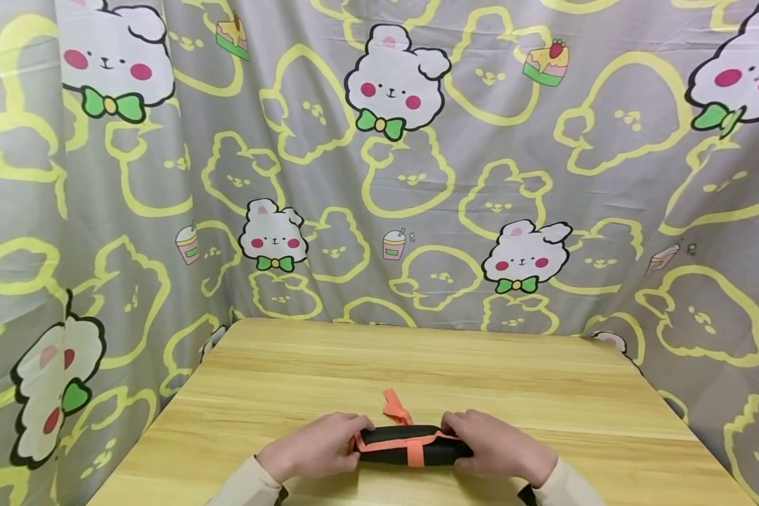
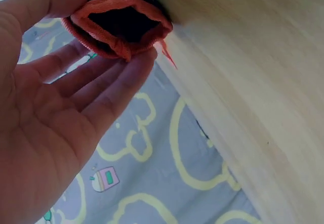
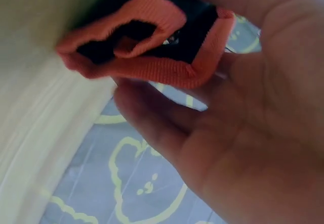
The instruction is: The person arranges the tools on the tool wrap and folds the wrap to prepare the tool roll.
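Note:
A rolled-up black fabric tool roll (image 1: 386, 458) with orange edging lies across the near part of the wooden table (image 1: 481, 379). An orange band wraps its middle, and a loose orange strap (image 1: 392, 406) trails off behind it. My left hand (image 1: 319, 446) grips its left end between thumb and fingers; the left wrist view shows the orange-edged open end (image 2: 121, 0) there. At the right end my right hand (image 1: 496, 450) pinches the roll likewise, and spiral layers of orange trim (image 3: 162, 75) show in the right wrist view. What lies inside is too dark to tell.
Grey curtains (image 1: 417, 211) printed with yellow outlines and white cartoon animals hang behind the table and along both sides. The table's far edge (image 1: 411, 325) meets the back curtain.

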Demonstrator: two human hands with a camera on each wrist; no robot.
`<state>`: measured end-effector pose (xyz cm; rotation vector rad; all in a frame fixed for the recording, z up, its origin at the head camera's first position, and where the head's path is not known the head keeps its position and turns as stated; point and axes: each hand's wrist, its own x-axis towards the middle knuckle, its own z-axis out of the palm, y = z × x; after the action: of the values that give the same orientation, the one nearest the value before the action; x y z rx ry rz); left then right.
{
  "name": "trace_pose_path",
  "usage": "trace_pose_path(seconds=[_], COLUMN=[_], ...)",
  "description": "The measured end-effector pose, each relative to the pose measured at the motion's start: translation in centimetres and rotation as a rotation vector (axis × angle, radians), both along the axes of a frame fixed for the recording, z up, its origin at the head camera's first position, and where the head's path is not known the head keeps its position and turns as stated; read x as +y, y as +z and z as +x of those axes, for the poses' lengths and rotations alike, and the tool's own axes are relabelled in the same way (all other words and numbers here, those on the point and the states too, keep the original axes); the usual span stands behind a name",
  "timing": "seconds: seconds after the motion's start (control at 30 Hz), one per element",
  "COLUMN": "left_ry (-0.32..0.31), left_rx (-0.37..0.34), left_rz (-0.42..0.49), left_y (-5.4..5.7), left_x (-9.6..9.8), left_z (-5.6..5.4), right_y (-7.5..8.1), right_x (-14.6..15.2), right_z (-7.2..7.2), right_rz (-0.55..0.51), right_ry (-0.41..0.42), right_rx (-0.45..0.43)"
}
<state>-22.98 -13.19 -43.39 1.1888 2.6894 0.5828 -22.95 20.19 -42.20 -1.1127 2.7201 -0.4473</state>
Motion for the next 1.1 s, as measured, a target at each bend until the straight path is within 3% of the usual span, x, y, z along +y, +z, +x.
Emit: trace_pose_path(seconds=[0.23,0.33,0.43,0.63,0.7,0.87,1.1], left_ry=[0.045,0.076,0.088,0.073,0.060,0.036,0.052], left_rx=[-0.118,-0.106,-0.028,0.255,0.320,0.356,0.378], left_rz=[0.089,0.116,0.119,0.072,0.052,-0.023,-0.101], left_y=[-0.2,-0.4,-0.5,-0.2,0.0,0.2,-0.4], left_x=[-0.2,-0.1,0.1,0.8,1.1,1.5,1.9], left_z=[-0.2,-0.3,-0.4,0.2,0.6,1.4,1.6], right_y=[0.7,0.3,-0.1,0.2,0.5,0.8,0.1], right_x=[0.8,0.9,0.8,0.1,-0.2,-0.7,-1.0], right_z=[-0.5,-0.8,-1.1,-0.3,0.1,0.8,0.8], right_rz=[-0.076,-0.115,-0.123,-0.035,-0.017,0.002,0.054], right_ry=[-0.006,-0.018,-0.019,-0.028,-0.023,-0.019,-0.061], right_rx=[-0.237,-0.264,-0.194,0.115,0.164,0.133,0.122])
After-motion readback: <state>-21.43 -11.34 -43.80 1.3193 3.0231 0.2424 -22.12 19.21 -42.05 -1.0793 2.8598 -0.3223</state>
